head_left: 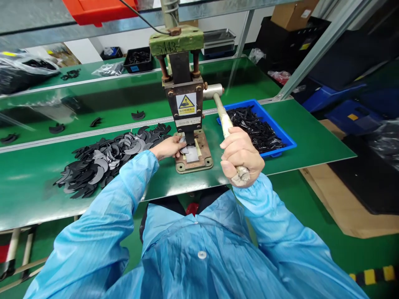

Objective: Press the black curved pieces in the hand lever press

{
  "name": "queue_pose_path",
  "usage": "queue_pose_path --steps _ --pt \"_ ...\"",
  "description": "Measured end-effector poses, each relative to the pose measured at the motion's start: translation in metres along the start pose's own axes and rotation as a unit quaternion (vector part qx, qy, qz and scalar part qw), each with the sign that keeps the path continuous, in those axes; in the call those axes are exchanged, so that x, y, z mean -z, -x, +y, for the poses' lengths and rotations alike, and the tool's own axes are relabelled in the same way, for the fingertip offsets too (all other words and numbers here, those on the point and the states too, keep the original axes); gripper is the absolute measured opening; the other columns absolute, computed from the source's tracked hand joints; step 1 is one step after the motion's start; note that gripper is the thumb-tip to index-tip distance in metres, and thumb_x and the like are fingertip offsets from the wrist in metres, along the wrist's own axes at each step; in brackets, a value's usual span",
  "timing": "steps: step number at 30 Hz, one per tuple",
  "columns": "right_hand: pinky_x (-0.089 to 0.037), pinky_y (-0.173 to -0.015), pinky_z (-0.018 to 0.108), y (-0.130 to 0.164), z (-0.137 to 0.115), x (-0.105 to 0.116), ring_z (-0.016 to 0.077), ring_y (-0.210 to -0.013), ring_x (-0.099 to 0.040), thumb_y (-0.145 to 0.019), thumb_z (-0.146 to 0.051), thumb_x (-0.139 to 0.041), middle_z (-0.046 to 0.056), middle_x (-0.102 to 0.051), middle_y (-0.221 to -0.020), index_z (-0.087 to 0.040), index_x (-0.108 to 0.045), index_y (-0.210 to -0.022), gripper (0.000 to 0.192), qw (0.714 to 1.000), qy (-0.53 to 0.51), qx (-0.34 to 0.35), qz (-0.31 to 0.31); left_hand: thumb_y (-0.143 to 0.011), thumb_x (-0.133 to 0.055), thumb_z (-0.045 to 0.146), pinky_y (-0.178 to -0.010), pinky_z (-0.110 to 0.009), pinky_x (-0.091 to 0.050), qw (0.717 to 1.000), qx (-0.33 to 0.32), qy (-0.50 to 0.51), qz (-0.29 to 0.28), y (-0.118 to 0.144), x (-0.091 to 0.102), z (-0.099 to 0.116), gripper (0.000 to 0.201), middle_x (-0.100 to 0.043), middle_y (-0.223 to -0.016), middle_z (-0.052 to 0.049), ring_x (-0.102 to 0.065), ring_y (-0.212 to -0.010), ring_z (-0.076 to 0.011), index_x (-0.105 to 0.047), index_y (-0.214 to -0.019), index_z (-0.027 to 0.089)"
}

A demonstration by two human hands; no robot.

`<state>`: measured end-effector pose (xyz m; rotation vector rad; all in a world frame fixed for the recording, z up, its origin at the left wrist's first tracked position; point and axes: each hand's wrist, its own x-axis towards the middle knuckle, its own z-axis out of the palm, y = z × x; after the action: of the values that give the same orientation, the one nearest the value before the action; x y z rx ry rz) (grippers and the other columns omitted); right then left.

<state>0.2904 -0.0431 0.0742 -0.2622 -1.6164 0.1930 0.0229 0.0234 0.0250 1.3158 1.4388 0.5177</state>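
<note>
My right hand (242, 155) is wrapped round the lower end of the taped lever (222, 110) of a hand press (184, 93). The lever slopes down toward me from the press's right side. At the press base (205, 151), the fingers of my left hand (171, 148) pinch a curved grey plastic piece (184, 148) under the dark punch (189, 138). The fingertips are very near the punch, and part of the piece is hidden. To the left lies a heap of similar curved black and grey pieces (101, 166).
A blue tray (288, 139) of thin black parts stands right of the press. Several curved pieces lie along the conveyor (118, 109) behind. Beyond are a black bin (139, 68) and a red bin (96, 12) overhead. A metal post (321, 45) rises at right.
</note>
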Motion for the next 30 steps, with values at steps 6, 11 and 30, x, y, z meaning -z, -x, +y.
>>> queue_pose_path --steps 6,11,30 --pt "-0.057 -0.108 0.057 0.001 0.000 -0.001 0.0183 -0.084 -0.071 -0.089 -0.033 -0.074 -0.005 -0.062 -0.067 -0.025 -0.056 -0.069 0.027 1.000 0.001 0.001 0.012 -0.102 -0.074 0.027 -0.042 -0.017 -0.034 0.996 0.076 -0.033 0.035 -0.007 -0.006 0.012 0.012 -0.066 -0.060 0.001 -0.050 -0.041 -0.0083 -0.070 -0.110 0.020" --pt "-0.055 -0.110 0.057 0.001 0.000 -0.001 0.0182 -0.083 -0.070 -0.086 -0.028 -0.075 -0.005 -0.063 -0.067 -0.025 -0.056 -0.068 0.027 1.000 0.007 -0.009 0.008 -0.094 -0.084 0.033 -0.043 -0.017 -0.033 0.993 0.105 0.012 0.050 -0.002 -0.013 0.019 0.024 -0.064 -0.058 0.002 -0.050 -0.041 -0.0079 -0.072 -0.110 0.019" --pt "-0.058 -0.107 0.058 -0.001 0.001 0.002 0.0197 -0.081 -0.072 -0.088 -0.032 -0.074 -0.005 -0.064 -0.066 -0.027 -0.058 -0.070 0.025 1.000 0.020 -0.001 0.000 -0.104 -0.073 0.035 -0.044 -0.016 -0.044 0.989 0.089 0.113 0.044 0.000 -0.015 0.002 0.022 -0.060 -0.054 0.003 -0.058 -0.041 -0.0093 -0.061 -0.094 0.019"
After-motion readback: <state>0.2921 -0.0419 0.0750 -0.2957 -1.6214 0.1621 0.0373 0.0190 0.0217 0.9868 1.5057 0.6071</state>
